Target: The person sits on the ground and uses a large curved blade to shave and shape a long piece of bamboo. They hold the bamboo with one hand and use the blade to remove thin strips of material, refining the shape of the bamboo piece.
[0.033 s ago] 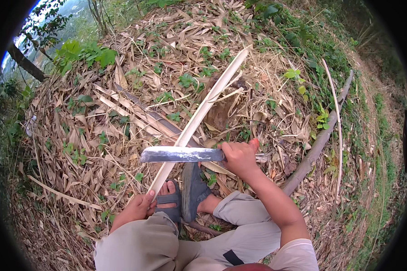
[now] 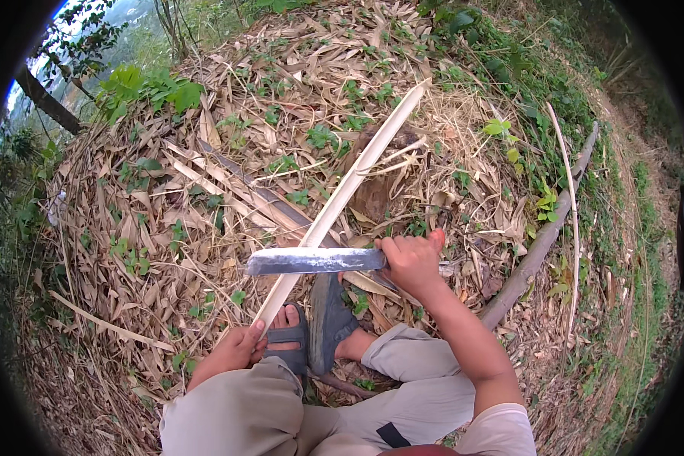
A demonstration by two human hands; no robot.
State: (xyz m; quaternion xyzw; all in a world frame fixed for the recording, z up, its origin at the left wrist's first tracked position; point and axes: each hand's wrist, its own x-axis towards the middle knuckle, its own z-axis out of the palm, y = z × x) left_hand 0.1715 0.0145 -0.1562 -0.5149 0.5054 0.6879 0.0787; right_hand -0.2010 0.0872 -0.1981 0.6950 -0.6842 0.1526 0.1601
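A long pale strip of split bamboo or wood (image 2: 371, 156) slants up and away from me. My left hand (image 2: 241, 347) grips its near end beside my left knee. In my right hand (image 2: 416, 263) is a machete, its handle mostly hidden by the fingers. The broad, worn machete blade (image 2: 315, 261) points left and lies across the strip, a little beyond my feet. Thin shavings (image 2: 394, 157) curl off the strip's right edge farther up. Behind its far part stands a brown tree stump (image 2: 374, 190).
Dry leaves (image 2: 137, 235) litter the slope. My sandalled feet (image 2: 330, 323) are just below the blade. A dark pole (image 2: 262, 196) and split pieces lie ahead. On the right are a thick grey branch (image 2: 539, 247) and a thin pale stick (image 2: 569, 205). Green plants (image 2: 150, 89) grow at the far left.
The blade and my right hand have shifted slightly to the right. The whole view has also moved a little. Both hands keep their grip.
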